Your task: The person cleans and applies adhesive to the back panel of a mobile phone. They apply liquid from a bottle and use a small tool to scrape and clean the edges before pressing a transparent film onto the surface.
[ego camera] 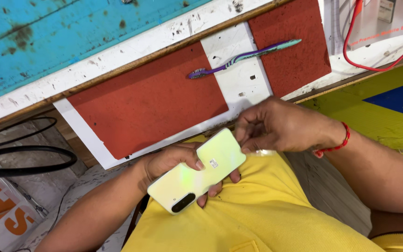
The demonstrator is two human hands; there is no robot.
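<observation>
Left hand [173, 161] clasping a pale green phone [197, 170] back-up at lower centre; right hand [276, 126] pinching its upper right corner, fingers curled

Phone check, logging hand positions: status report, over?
Left hand grips pale phone, back up. Right hand pinches its top edge. Toothbrush lies apart on bench.

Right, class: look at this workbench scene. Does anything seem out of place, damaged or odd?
A purple and teal toothbrush lies across the red mats on the bench, an unusual item there. The turquoise surface is stained and chipped. The pale green phone, held back-up in the left hand, looks undamaged.
</observation>
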